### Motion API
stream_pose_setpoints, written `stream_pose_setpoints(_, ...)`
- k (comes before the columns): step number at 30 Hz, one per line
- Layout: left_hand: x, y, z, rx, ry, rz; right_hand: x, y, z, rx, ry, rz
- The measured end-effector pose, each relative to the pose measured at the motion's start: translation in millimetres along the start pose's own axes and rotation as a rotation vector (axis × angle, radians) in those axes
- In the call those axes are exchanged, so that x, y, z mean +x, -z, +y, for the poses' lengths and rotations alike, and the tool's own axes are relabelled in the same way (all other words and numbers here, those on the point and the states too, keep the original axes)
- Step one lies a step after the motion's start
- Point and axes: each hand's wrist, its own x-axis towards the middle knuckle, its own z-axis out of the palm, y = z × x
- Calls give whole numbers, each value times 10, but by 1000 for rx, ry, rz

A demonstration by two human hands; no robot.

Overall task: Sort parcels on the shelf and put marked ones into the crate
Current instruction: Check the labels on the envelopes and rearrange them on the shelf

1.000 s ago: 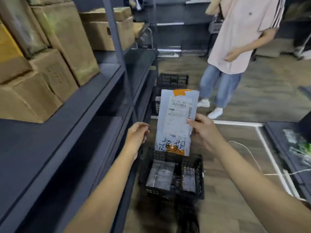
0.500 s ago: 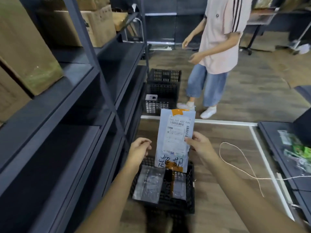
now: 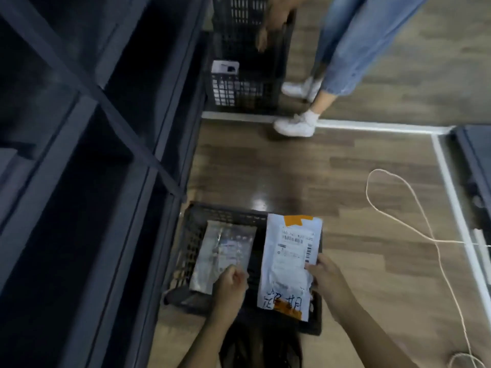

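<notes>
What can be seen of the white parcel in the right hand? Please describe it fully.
The white parcel is a flat, crumpled mailer bag, plastic by its look. Orange tape marks its top and bottom ends. A printed label with barcodes covers its upper part; dark handwritten characters sit near the bottom. The right hand pinches its right edge, holding it over the right side of the black crate. Whether it touches the crate is unclear.

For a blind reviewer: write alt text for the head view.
The right hand holds a white, hand-marked parcel over a black floor crate that already contains a grey parcel; the left hand is curled beside it. Dark shelving stands left; another person's legs and a second crate are ahead.
</notes>
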Motion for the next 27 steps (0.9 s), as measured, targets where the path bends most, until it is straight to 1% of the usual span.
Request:
stream_pose_setpoints(4,837,-515,-548,35,-13,-26,852,-244,823,30,-54,-26)
stream_pose_setpoints(6,1210,-791,-862,59,11,-53,1279,-346,1313,24,-71,7)
stream_pose_setpoints(9,1688,-1164,-1320,122,97,-114,1831,-472,2013,19,-139,76)
stream_pose_setpoints(12,2033,-1517,-1730,234,158,-229,2230,-559,2435,16,-230,126)
stream_pose_setpoints(14,2199,-1731,-1928,280,188,-271,2487,-589,2675,-42,-286,171)
stream_pose_setpoints(18,2481,-2036,-2173,310,226,-369,3114,-613,3323,-120,-325,224)
stream_pose_setpoints(22,2657,-2158,-2279,258,224,-398,3335,-676,3322,-138,-369,249)
stream_pose_setpoints(23,2666,-2165,-2294,252,219,-394,3360,-695,3323,-110,-369,262)
stream_pose_setpoints(25,2640,-2155,-2294,246,224,-369,3304,-746,3333,-53,-360,282)
stream_pose_setpoints(27,2574,-2121,-2250,236,235,-340,3144,-755,3271,-28,-365,264)
